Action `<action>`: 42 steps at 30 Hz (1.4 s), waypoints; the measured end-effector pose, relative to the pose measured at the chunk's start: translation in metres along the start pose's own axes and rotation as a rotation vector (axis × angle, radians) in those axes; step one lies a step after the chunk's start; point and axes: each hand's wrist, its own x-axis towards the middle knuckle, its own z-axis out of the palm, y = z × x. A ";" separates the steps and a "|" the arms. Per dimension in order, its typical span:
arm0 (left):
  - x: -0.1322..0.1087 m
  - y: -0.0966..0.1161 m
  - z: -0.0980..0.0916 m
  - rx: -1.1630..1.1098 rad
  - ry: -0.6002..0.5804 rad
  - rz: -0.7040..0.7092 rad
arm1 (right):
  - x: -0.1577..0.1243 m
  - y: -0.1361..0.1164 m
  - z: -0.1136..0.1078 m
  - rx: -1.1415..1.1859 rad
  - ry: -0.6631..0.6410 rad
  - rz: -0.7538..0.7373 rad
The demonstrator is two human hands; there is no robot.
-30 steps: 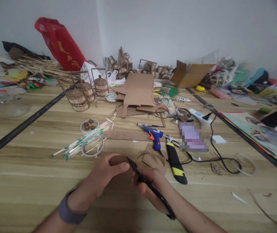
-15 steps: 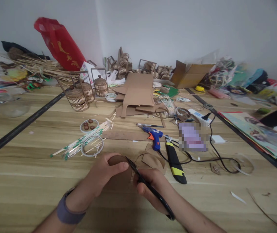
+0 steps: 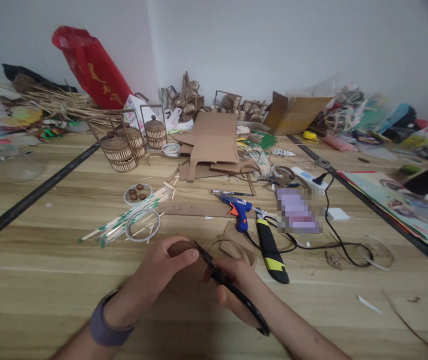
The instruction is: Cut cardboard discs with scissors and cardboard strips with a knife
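OK, L hand (image 3: 163, 270): 1 cardbd pc (image 3: 190, 275), R hand (image 3: 238, 285): 1 scissors (image 3: 244, 298)

Left hand (image 3: 165, 267) covers part of the brown piece (image 3: 180, 248); right hand (image 3: 238, 287) hides part of the black scissors (image 3: 249, 305). Blade contact: can't tell. Forearms (image 3: 304, 334) cut off by bottom edge, booklet stack (image 3: 405, 205) by right. Phone (image 3: 298, 217) pixelated. White bottle (image 3: 283, 153): print too small.
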 end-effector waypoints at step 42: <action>0.002 -0.005 -0.007 0.105 -0.048 0.004 | 0.001 -0.007 -0.003 -0.050 -0.045 0.018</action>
